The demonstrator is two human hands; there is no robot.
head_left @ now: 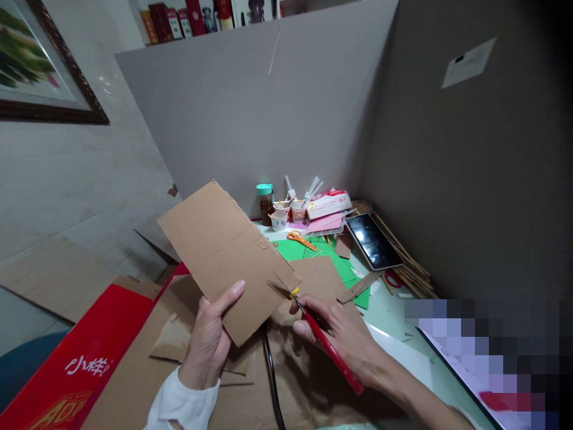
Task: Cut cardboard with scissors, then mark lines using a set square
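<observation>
Gripping cardboard sheet (228, 251) in left hand (210, 340), long axis running up-left; right hand (340, 334) clasping red knife (329, 346), tip at sheet's lower-right edge.

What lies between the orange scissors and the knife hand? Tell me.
Head view: green paper and brown cardboard lie between the scissors and the right hand.
</observation>
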